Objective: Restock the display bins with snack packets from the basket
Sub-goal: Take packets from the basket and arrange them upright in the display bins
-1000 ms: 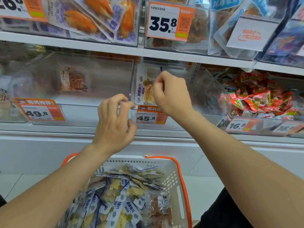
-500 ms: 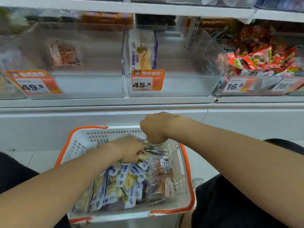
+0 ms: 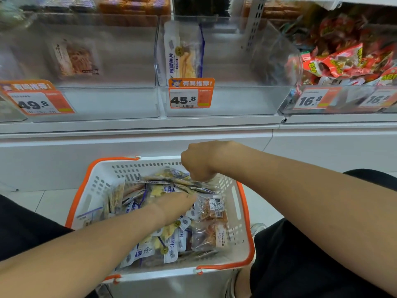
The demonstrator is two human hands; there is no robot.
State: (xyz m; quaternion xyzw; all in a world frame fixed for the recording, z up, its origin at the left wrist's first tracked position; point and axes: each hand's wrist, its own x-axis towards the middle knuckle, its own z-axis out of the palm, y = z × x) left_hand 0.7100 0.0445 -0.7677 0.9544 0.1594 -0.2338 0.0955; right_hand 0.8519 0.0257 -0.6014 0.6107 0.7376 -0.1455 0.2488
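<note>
Head view, restock job, pick step in hand:
- basket (image 3: 243, 203) sits low in front of the person, under the shelf (image 3: 137, 125). It is piled with snack packets (image 3: 150, 252), mostly white-blue, with brown packets (image 3: 212, 209) on its right side.
- right grip (image 3: 199, 162) is over the far end of the pile, knuckles up, fingers curled down onto the top packets. Fingertips are hidden under the hand, so I can't tell if one is pinched or only touched.
- left grip (image 3: 178, 204) comes in from the near left, fingers stretched along the top of the pile and touching packets. No hold on anything that I can see.
- middle bin (image 3: 225, 100), with the 45.8 tag (image 3: 189, 93), has one white-blue packet (image 3: 182, 52) upright against its left wall. The print looks like the basket stock, so I'd call this bin the target.
- left bin (image 3: 107, 100), with the 49.8 tag (image 3: 34, 102), has one brown packet (image 3: 75, 58) at the back. It is probably where the brown ones go.
- right bin (image 3: 350, 105) is heaped with red packets (image 3: 343, 59) and looks like it needs nothing.
- Progress looks early: the basket is near full and two bins are almost bare.
- Next move: close on a handful of white-blue only, leaving the brown behind. Lift it clear of the basket rim and drop it in through the open top of the middle bin.
- Risk: glossy film in a loose pile, so packets may slip out or drag neighbours along.
</note>
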